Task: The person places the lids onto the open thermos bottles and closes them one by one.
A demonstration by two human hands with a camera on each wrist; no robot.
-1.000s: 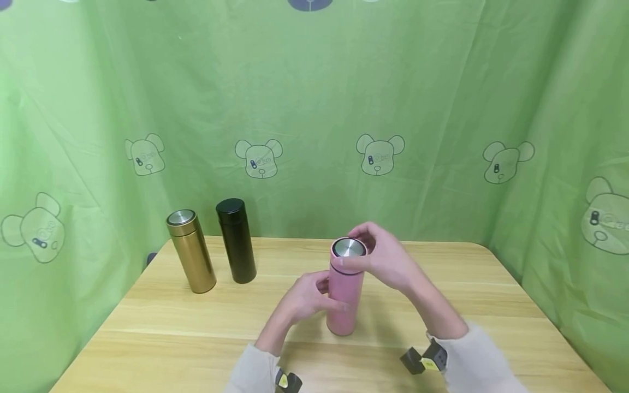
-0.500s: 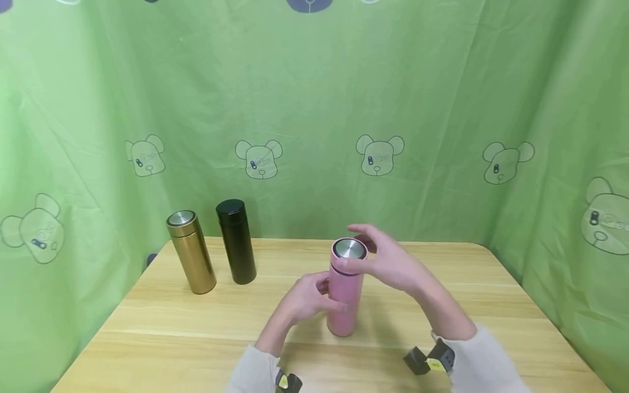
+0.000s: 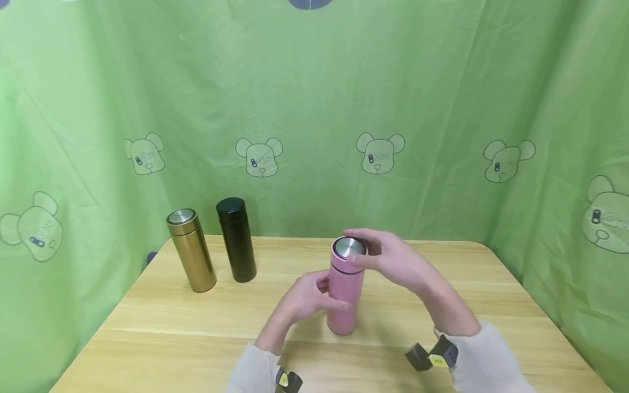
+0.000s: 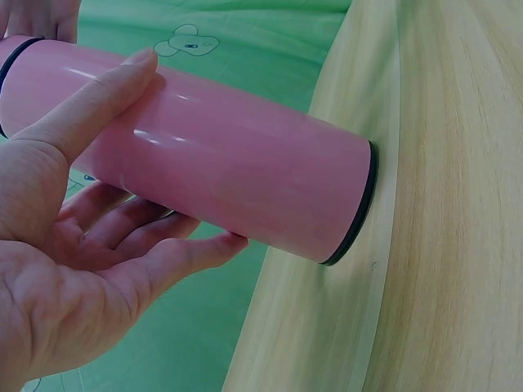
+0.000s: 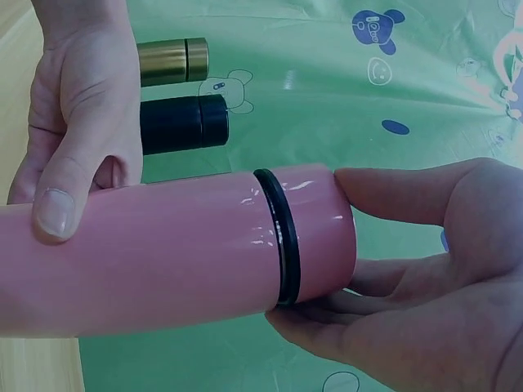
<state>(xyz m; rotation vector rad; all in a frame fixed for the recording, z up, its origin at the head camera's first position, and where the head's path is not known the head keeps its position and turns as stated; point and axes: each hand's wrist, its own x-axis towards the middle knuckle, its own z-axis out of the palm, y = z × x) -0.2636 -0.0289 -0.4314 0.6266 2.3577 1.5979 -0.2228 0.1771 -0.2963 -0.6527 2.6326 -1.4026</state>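
Note:
A pink thermos flask [image 3: 343, 305] stands upright on the table, in front of me and slightly right of centre. My left hand [image 3: 307, 297] grips its body, thumb across the near side; in the left wrist view the fingers [image 4: 122, 220] curve round beneath the flask's pink body [image 4: 237, 155]. Up at the top, my right hand [image 3: 393, 259] holds the pink lid [image 5: 319, 233] between thumb and fingers. A black ring [image 5: 280, 237] shows between lid and body. The lid's steel disc [image 3: 349, 247] faces up. Some right fingertips are hidden behind the lid.
A gold thermos flask [image 3: 195, 262] and a black one [image 3: 238, 245] stand side by side at the back left of the wooden table [image 3: 162, 333]. Green curtain [image 3: 314, 82] printed with bear heads surrounds the table at the back and both sides.
My right hand has turned about the lid: its thumb has slid right along the near rim, and its fingers have come left behind it. The left hand and the flask stay in place.

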